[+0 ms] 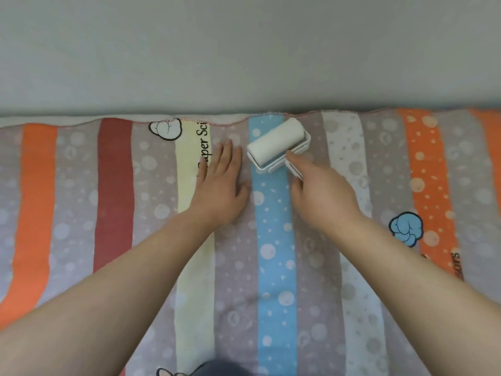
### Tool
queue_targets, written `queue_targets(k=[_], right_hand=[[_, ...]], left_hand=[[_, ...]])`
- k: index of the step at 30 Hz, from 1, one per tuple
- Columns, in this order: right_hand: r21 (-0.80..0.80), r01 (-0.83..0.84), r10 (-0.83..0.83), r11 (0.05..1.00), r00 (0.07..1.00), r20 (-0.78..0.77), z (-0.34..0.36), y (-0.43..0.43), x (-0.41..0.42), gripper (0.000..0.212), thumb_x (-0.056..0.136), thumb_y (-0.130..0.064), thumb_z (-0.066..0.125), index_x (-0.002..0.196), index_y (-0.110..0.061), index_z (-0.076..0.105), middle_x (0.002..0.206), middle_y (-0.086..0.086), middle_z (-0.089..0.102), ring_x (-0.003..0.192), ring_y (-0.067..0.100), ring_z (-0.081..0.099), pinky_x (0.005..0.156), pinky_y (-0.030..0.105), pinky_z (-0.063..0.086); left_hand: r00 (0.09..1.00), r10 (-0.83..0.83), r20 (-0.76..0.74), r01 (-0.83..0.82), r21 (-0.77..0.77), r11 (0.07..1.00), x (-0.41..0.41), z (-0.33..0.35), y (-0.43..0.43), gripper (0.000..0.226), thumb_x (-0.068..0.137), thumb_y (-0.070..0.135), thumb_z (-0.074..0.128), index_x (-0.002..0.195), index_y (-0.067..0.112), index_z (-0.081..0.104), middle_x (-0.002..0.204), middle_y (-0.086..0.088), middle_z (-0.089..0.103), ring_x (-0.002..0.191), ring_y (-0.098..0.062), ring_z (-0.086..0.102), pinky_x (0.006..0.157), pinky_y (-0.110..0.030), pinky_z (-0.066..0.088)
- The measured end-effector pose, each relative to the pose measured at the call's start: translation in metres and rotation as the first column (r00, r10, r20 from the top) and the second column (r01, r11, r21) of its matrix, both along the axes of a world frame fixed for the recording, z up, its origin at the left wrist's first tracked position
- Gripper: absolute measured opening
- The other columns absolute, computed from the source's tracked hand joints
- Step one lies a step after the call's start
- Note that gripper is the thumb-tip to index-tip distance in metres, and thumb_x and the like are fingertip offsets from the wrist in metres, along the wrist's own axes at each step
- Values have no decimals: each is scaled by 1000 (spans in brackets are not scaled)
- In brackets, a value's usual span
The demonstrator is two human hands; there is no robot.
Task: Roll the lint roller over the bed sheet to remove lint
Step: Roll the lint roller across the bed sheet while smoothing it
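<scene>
Pressed left hand [219,183] flat on bed sheet [235,280], fingers straight and close together, holding nothing. Gripped handle of white lint roller [276,143] in right hand [322,194], index finger stretched along the frame. Set roller drum on the sheet's blue stripe [276,267], just ahead of right hand and just beside left fingertips, skewed to the stripe, near the far hem. Showed blue cloud print [406,227] well off to the right of right hand.

Single head view (wide-angle): looks steeply down, close over bed sheet [113,199]; far edge meets wall [244,50].
</scene>
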State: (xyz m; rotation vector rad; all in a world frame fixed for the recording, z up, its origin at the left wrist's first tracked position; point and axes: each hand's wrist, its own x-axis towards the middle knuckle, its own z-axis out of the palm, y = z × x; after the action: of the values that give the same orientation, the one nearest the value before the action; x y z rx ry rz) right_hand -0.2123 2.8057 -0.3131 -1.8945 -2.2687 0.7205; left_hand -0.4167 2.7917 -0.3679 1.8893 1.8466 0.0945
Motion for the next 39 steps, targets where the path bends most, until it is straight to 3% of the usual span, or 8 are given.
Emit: queue_targets(k=[3,8,13,22,27,32,36,39], right_hand=[[-46,-7,8,999,1000,13,5,-18,10,54,96,-22,43,147,-36,35,110,10,57,90,34,57,65,35,40],[-182,10,37,983,966,254,31,-47,31,55,96,-28,39,149,-40,28,87,-3,41,74,26,54,56,32,32],[-181,36,25,983,947,322,33,-65,43,54,95,-28,40,148,-39,32,88,-2,48,74,27,58,56,33,42],[-162,79,-15,984,930,367,27,-122,87,53,96,-29,39,147,-41,31,92,-3,49,77,23,57,55,31,40],[-181,97,-35,979,947,319,30,-161,116,54,94,-28,41,146,-42,33,97,-4,53,77,20,53,56,31,36],[-220,53,13,974,957,288,35,-174,150,54,92,-29,42,143,-44,35,114,-4,61,102,21,58,71,32,46],[-245,14,31,970,983,181,52,-181,173,46,86,-27,45,130,-40,47,118,-7,63,103,19,59,79,37,52],[-246,40,-22,969,997,75,76,-180,204,50,87,-31,48,132,-51,45,105,-18,63,80,4,55,65,24,44]], left_hand=[[1000,-11,6,11,-35,999,1,-4,-1,73,103,36,35,162,18,-3,168,0,-16,153,-17,-21,123,-48,-14],[999,-45,10,46,-148,988,0,4,9,78,103,38,38,161,18,-10,167,-2,-22,151,-19,-27,122,-49,-17],[997,-58,-48,51,-134,990,2,7,10,80,103,47,34,160,16,-13,166,-5,-25,151,-22,-29,122,-51,-16],[986,-7,-164,-6,-77,997,13,7,5,100,93,69,42,161,15,-6,169,-5,-14,155,-22,-17,124,-53,-7],[973,38,-226,-39,0,999,23,13,-4,95,92,61,53,161,14,7,169,-12,-2,156,-29,-4,124,-55,5],[976,78,-205,-33,217,976,62,20,-39,52,95,39,55,140,14,45,146,-19,40,133,-39,39,110,-54,33],[973,89,-214,-65,118,991,103,23,-66,48,98,38,50,140,16,46,150,-18,35,135,-37,37,111,-48,30],[970,99,-222,-106,-21,994,114,25,-68,63,97,49,49,151,22,33,162,-16,19,147,-35,23,118,-52,26]])
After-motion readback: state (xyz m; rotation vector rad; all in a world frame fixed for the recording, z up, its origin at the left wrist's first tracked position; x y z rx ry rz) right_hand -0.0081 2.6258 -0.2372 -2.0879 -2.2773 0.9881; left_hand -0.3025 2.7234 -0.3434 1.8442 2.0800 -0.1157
